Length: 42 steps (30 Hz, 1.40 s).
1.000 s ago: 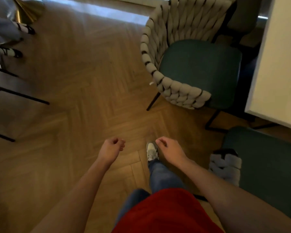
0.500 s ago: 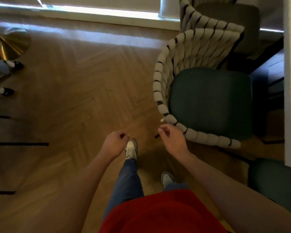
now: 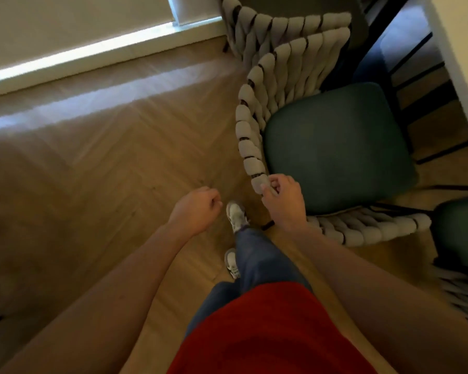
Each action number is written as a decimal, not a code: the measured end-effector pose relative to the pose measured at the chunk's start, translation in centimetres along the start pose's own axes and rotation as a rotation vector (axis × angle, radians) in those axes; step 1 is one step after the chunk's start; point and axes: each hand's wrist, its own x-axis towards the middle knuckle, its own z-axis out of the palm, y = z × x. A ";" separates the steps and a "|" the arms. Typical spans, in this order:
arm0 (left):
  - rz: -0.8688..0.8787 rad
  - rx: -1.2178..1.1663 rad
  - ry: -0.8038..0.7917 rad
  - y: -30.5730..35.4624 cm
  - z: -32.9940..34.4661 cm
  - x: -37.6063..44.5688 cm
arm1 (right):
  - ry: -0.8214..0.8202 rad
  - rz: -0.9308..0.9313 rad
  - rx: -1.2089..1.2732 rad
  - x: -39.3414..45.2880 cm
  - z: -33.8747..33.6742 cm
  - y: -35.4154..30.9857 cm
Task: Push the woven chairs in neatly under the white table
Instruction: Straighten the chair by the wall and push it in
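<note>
Herringbone wood floor runs out from the bench, whose white edge sits at the far right. Your chair, green seat and chunky woven back, stands just beside that bench, seat mostly out in the open and turned a little off square. Your right hand has its grip curled around the woven rim at the corner farthest from the bench, fingers wrapped on the top braid. Your left hand hangs loose, half curled, holding nothing, away from the chair on the side opposite the bench. A second chair stands beyond yours, along the bench. My advice: bring that free hand onto the rim too, square the back to the bench edge, then push low and steady so the legs slide rather than tip.
</note>
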 end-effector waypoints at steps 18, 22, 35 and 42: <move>0.794 0.699 -0.193 2.4 -12.4 27.3 | 0.080 0.381 0.241 12.0 1.7 -3.7; 1.088 0.840 -0.225 3.8 -13.1 31.1 | 0.108 0.472 0.228 11.2 2.8 -4.9; 1.384 1.151 -0.512 5.5 -11.7 35.8 | 0.178 0.741 0.108 9.1 7.0 -7.8; 1.338 1.116 -0.525 5.6 -12.4 35.1 | 0.250 0.727 0.183 9.8 6.5 -8.9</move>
